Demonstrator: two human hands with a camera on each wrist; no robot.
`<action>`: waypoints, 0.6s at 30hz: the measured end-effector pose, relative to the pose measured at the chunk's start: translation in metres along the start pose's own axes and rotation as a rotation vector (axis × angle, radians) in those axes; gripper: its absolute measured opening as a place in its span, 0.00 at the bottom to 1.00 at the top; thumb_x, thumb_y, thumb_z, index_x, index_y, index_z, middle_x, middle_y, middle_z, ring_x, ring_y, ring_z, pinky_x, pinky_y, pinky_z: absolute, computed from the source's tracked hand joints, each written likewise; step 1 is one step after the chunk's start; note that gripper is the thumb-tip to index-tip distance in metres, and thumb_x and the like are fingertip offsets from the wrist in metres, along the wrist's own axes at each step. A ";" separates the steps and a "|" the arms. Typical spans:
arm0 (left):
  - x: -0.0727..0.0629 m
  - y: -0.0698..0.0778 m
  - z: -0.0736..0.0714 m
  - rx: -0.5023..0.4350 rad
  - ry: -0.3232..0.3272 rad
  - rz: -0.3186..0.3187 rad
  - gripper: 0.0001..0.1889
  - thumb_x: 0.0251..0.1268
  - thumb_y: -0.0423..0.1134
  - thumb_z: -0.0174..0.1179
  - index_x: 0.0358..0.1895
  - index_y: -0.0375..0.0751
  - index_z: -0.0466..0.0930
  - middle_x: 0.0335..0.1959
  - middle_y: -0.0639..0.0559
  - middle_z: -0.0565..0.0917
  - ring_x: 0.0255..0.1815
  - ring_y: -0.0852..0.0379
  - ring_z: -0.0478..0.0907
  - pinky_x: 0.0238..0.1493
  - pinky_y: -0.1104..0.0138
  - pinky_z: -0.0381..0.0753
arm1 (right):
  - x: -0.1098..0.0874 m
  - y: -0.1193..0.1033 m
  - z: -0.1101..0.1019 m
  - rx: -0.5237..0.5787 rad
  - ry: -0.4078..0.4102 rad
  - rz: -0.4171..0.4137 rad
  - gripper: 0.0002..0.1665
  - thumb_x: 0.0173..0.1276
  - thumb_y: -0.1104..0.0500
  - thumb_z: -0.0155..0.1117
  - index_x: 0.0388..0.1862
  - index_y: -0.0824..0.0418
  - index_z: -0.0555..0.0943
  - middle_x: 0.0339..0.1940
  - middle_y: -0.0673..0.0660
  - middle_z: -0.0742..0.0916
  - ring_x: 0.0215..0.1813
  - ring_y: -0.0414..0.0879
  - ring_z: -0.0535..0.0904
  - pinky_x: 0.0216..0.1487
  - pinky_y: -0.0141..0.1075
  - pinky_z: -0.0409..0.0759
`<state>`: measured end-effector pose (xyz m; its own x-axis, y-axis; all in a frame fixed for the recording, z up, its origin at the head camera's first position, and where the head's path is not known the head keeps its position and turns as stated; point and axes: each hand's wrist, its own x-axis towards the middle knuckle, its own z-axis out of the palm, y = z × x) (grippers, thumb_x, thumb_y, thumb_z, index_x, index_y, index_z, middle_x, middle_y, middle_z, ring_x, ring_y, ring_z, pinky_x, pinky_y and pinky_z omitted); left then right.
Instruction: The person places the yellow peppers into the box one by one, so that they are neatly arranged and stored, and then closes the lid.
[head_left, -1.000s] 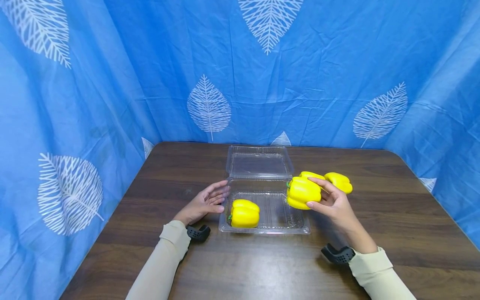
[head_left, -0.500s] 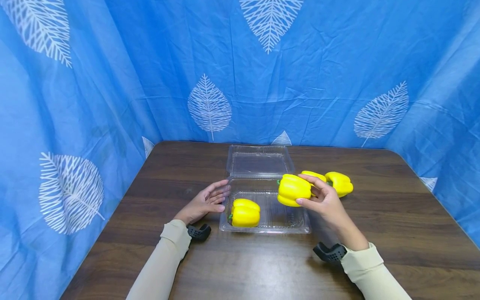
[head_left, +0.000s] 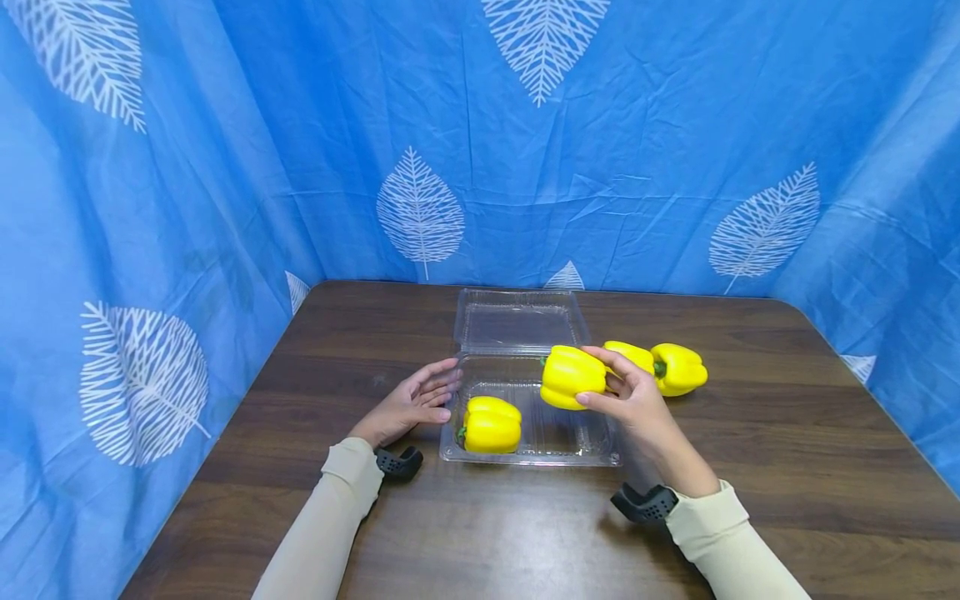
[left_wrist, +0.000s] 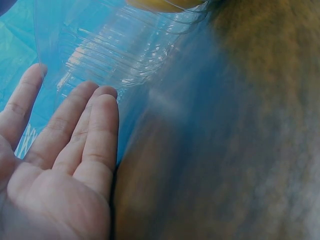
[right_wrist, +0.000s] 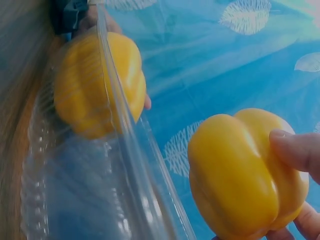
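My right hand [head_left: 639,406] grips a yellow bell pepper [head_left: 572,377] between thumb and fingers, above the right part of a clear plastic clamshell box [head_left: 558,433]. In the right wrist view this held bell pepper [right_wrist: 240,175] is beside the box's rim [right_wrist: 132,150]. Another yellow bell pepper [head_left: 491,425] lies in the box's left front, its green stem facing left. At the box's left side is my left hand [head_left: 412,404], fingers straight. In the left wrist view its fingertips [left_wrist: 105,100] are right at the clear wall.
The box's lid [head_left: 520,323] is folded back flat behind it. Two more yellow bell peppers, a nearer one [head_left: 628,355] partly hidden by my right hand and another [head_left: 680,369], lie right of the box on the wooden table [head_left: 787,417]. A blue curtain [head_left: 637,125] surrounds the table.
My right hand has carried the bell pepper leftward, from the box's right edge to over its inside. The left hand and the bell pepper in the box have stayed in place.
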<state>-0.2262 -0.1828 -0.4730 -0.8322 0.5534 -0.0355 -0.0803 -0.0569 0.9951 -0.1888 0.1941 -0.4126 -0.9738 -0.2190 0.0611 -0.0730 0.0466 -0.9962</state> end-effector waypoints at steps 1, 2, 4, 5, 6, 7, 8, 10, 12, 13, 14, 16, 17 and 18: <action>0.000 0.000 0.000 0.001 -0.001 0.001 0.46 0.73 0.32 0.69 0.87 0.35 0.52 0.87 0.34 0.58 0.87 0.36 0.57 0.80 0.61 0.67 | 0.001 0.000 0.002 0.001 0.002 0.004 0.41 0.72 0.70 0.72 0.81 0.69 0.67 0.66 0.55 0.82 0.61 0.40 0.84 0.61 0.33 0.87; 0.000 0.000 0.000 0.002 -0.002 0.002 0.46 0.73 0.32 0.69 0.87 0.35 0.52 0.87 0.34 0.57 0.87 0.35 0.57 0.81 0.60 0.66 | 0.001 -0.001 0.003 0.002 0.002 0.005 0.42 0.72 0.71 0.71 0.82 0.69 0.67 0.67 0.56 0.81 0.61 0.39 0.84 0.61 0.33 0.87; 0.000 0.001 0.001 0.001 -0.002 0.003 0.46 0.73 0.32 0.69 0.87 0.34 0.51 0.87 0.34 0.57 0.87 0.35 0.56 0.81 0.59 0.66 | 0.002 -0.002 0.007 0.010 0.004 0.007 0.42 0.72 0.71 0.71 0.82 0.70 0.67 0.70 0.61 0.79 0.61 0.39 0.84 0.62 0.32 0.86; 0.000 0.001 0.001 0.001 -0.002 0.003 0.46 0.73 0.32 0.69 0.87 0.34 0.51 0.87 0.34 0.57 0.87 0.35 0.56 0.81 0.59 0.66 | 0.002 -0.003 0.008 0.013 0.005 0.008 0.42 0.72 0.71 0.71 0.82 0.70 0.67 0.71 0.63 0.78 0.62 0.39 0.83 0.62 0.31 0.86; 0.000 0.001 0.001 0.002 -0.001 0.003 0.46 0.73 0.32 0.69 0.87 0.34 0.52 0.87 0.33 0.57 0.87 0.35 0.56 0.81 0.59 0.66 | 0.003 -0.003 0.010 0.021 0.006 0.009 0.42 0.72 0.71 0.71 0.82 0.70 0.67 0.72 0.64 0.77 0.62 0.39 0.83 0.62 0.31 0.86; 0.000 0.001 0.001 0.002 0.000 0.004 0.46 0.74 0.33 0.69 0.87 0.34 0.52 0.87 0.33 0.57 0.87 0.35 0.56 0.81 0.59 0.66 | 0.003 -0.003 0.012 0.029 0.007 0.009 0.42 0.72 0.72 0.71 0.82 0.70 0.67 0.73 0.65 0.77 0.62 0.39 0.83 0.62 0.31 0.86; 0.000 0.001 0.001 0.003 0.000 0.004 0.45 0.74 0.33 0.69 0.87 0.34 0.52 0.87 0.33 0.58 0.87 0.35 0.56 0.81 0.59 0.66 | 0.004 -0.003 0.013 0.036 0.007 0.008 0.42 0.71 0.72 0.71 0.82 0.70 0.67 0.74 0.66 0.76 0.62 0.39 0.83 0.62 0.31 0.86; 0.000 0.001 0.002 0.008 0.002 0.000 0.45 0.74 0.32 0.69 0.87 0.35 0.52 0.87 0.34 0.58 0.87 0.35 0.57 0.80 0.59 0.67 | 0.005 -0.002 0.016 0.043 0.009 0.007 0.42 0.71 0.73 0.70 0.81 0.71 0.67 0.75 0.67 0.75 0.62 0.39 0.83 0.62 0.31 0.86; 0.000 0.001 0.001 0.012 0.004 -0.004 0.45 0.73 0.32 0.69 0.87 0.35 0.52 0.87 0.34 0.58 0.87 0.35 0.57 0.80 0.60 0.68 | 0.007 -0.001 0.018 0.047 0.011 0.006 0.42 0.71 0.73 0.70 0.81 0.71 0.66 0.75 0.67 0.75 0.62 0.40 0.82 0.62 0.32 0.86; 0.001 0.001 0.001 0.013 0.004 -0.005 0.45 0.73 0.32 0.68 0.87 0.35 0.52 0.87 0.34 0.58 0.87 0.35 0.57 0.80 0.60 0.68 | 0.008 -0.001 0.020 0.044 0.013 0.006 0.42 0.71 0.74 0.69 0.82 0.71 0.66 0.76 0.67 0.74 0.62 0.39 0.82 0.62 0.31 0.86; 0.001 0.001 0.001 0.015 0.005 -0.006 0.45 0.73 0.31 0.68 0.87 0.35 0.52 0.87 0.34 0.58 0.87 0.35 0.57 0.79 0.61 0.68 | 0.008 0.000 0.020 0.041 0.014 0.007 0.42 0.71 0.74 0.69 0.82 0.71 0.66 0.76 0.68 0.74 0.62 0.39 0.82 0.62 0.31 0.86; 0.001 0.000 0.001 0.016 0.006 -0.008 0.45 0.73 0.31 0.68 0.87 0.36 0.52 0.87 0.34 0.58 0.86 0.35 0.57 0.79 0.61 0.69 | 0.009 0.001 0.022 0.030 0.016 0.010 0.42 0.71 0.74 0.69 0.82 0.71 0.66 0.76 0.69 0.73 0.61 0.39 0.82 0.62 0.31 0.86; 0.001 0.000 0.001 0.013 0.005 -0.007 0.45 0.73 0.31 0.68 0.87 0.35 0.52 0.87 0.34 0.58 0.87 0.35 0.57 0.79 0.61 0.69 | 0.010 0.002 0.022 0.025 0.017 0.011 0.42 0.71 0.74 0.69 0.82 0.71 0.66 0.77 0.69 0.73 0.61 0.39 0.82 0.61 0.30 0.86; 0.001 0.000 0.001 0.013 0.005 -0.005 0.45 0.73 0.32 0.68 0.87 0.35 0.52 0.87 0.34 0.58 0.87 0.35 0.57 0.79 0.61 0.68 | 0.010 0.002 0.023 0.019 0.016 0.012 0.42 0.71 0.74 0.69 0.82 0.71 0.66 0.77 0.70 0.74 0.61 0.39 0.82 0.61 0.30 0.86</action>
<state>-0.2263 -0.1818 -0.4727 -0.8346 0.5494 -0.0405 -0.0772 -0.0438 0.9961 -0.1942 0.1695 -0.4157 -0.9779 -0.2029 0.0504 -0.0577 0.0304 -0.9979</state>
